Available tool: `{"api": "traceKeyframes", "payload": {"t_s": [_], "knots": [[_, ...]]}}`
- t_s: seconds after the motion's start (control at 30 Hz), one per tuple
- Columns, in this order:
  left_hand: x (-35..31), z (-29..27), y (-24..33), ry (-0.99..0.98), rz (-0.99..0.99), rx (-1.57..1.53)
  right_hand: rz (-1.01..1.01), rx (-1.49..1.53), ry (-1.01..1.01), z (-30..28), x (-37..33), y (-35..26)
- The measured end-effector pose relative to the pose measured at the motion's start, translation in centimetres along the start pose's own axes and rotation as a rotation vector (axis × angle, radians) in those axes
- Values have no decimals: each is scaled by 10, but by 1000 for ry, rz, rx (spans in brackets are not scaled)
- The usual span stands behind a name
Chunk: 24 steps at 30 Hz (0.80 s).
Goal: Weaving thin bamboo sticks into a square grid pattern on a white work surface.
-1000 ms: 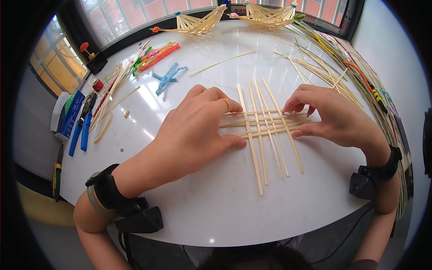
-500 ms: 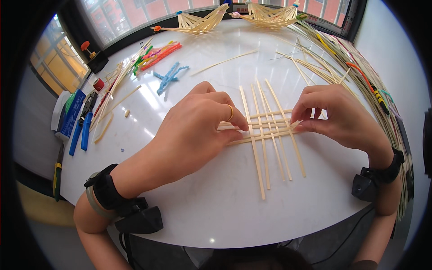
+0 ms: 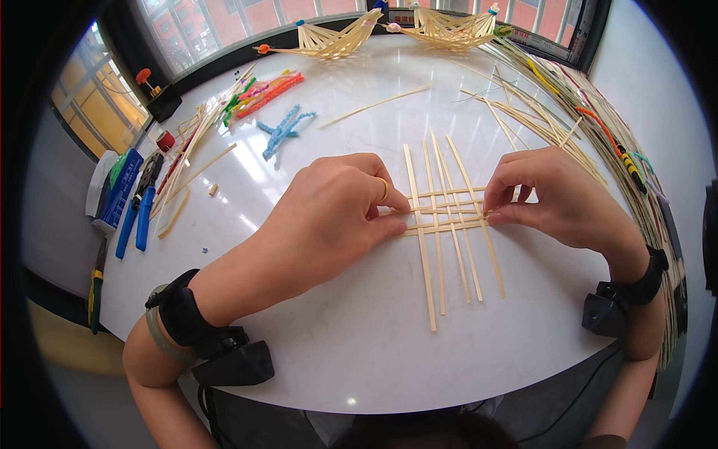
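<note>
L. hand at left edge of woven strips on white table, hiding strip ends, grip unclear; r. hand pinches right edge; 5 lengthwise lower ends show, crosswise no. unclear; 2 woven pieces behind, 1 pr. blue-handled pliers far left.

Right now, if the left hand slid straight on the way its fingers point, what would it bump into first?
The left hand would most likely meet the leftmost lengthwise strip of the woven grid first; it is so close that they may already touch.
</note>
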<state>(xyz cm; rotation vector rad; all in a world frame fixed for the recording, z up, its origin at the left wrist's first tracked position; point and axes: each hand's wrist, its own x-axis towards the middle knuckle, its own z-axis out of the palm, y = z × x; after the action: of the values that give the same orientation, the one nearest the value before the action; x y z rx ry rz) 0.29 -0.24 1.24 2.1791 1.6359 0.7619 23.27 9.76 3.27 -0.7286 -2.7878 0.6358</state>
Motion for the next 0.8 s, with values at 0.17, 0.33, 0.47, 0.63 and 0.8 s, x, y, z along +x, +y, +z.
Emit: {"api": "traceKeyframes", "payload": {"t_s": [0.17, 0.33, 0.47, 0.63, 0.8], "knots": [[0, 1, -4, -6, 62, 68, -2, 13, 13, 1, 1, -1], [-3, 5, -2, 161, 195, 246, -9, 25, 22, 3, 0, 2], [-3, 2, 1, 111, 173, 301, 2, 25, 7, 1, 0, 1], [-3, 4, -2, 151, 184, 337, -9, 28, 12, 2, 2, 3], [-2, 4, -1, 145, 189, 317, -3, 31, 7, 2, 2, 3]]}}
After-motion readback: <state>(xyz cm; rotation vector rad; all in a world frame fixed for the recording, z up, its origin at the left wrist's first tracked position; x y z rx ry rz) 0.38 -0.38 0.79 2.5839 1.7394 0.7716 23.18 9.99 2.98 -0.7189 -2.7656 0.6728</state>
